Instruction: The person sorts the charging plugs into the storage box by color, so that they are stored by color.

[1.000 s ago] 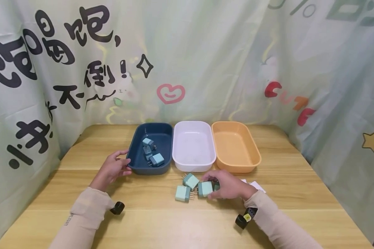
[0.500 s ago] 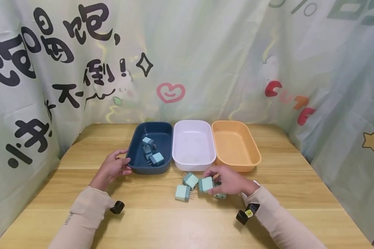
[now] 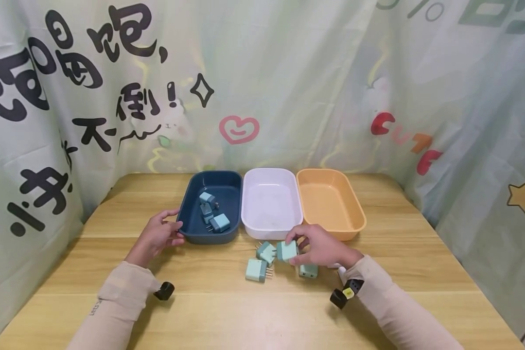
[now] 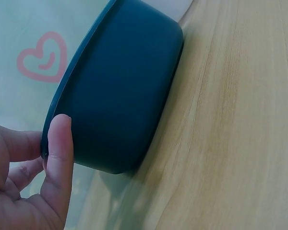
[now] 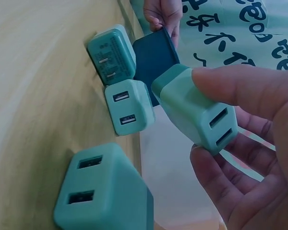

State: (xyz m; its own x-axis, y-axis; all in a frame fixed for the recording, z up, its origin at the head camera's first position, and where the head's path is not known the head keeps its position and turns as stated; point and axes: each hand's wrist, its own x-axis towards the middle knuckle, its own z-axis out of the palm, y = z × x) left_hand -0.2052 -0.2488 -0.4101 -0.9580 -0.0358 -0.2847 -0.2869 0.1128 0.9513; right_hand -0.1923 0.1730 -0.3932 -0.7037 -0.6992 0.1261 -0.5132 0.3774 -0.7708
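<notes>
Between thumb and fingers, my right hand (image 3: pixel 323 246) pinches a mint-green plug charger (image 5: pixel 194 108), its two USB ports facing the wrist camera. In the head view it hangs just in front of the white tray (image 3: pixel 271 230). Below it on the table lie three more chargers: one charger (image 3: pixel 266 253) behind, one charger (image 3: pixel 256 270) at the left and one charger (image 3: pixel 308 271) beneath the hand. My left hand (image 3: pixel 157 236) grips the near left rim of the dark blue tray (image 4: pixel 115 91), thumb against its outer wall. Inside that tray lie three chargers (image 3: pixel 220 222).
An orange tray (image 3: pixel 332 235) stands to the right of the white one; the three trays sit side by side at the back of the wooden table (image 3: pixel 210 311). White pieces (image 3: pixel 342 274) lie partly hidden under the right wrist. A printed curtain (image 3: pixel 288 97) hangs behind.
My right hand has taken a charger from the group and raised it a little toward the white tray, uncovering the charger beneath. The left hand has stayed at the blue tray.
</notes>
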